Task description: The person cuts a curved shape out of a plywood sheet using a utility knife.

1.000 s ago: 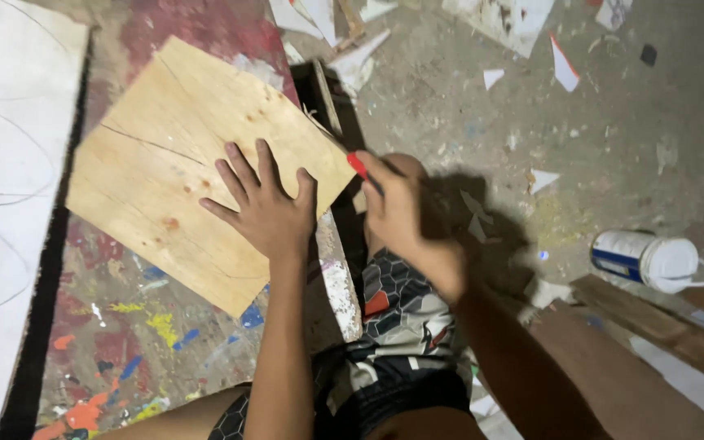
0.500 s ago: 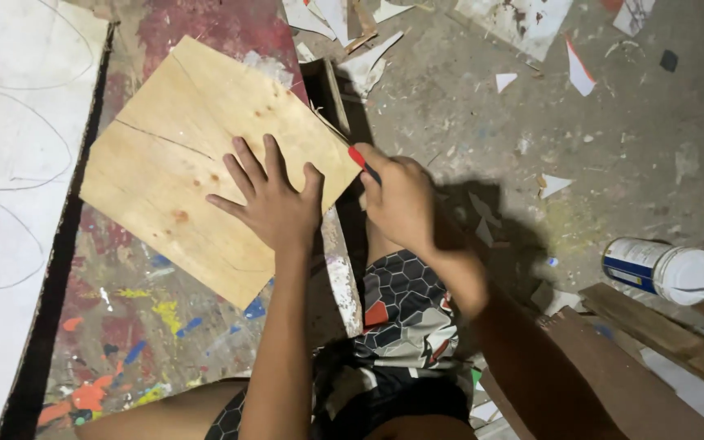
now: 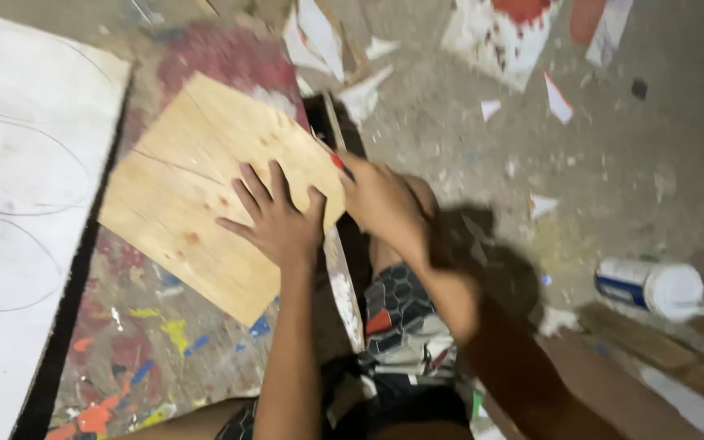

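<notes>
A pale square plywood board lies tilted on a paint-stained work surface. My left hand rests flat on the board near its right edge, fingers spread. My right hand is closed around a small tool with a red tip, held against the board's right edge. The rest of the tool is hidden in my fist. My knee in patterned shorts sits below the hands.
A large white sheet with pencil curves lies at left. Torn paper scraps litter the concrete floor. A white plastic bottle with a blue label lies at right beside wooden planks.
The view has drifted, so the board and both hands sit a little lower and further right in frame. Both hands keep their grip and place on the board's edge.
</notes>
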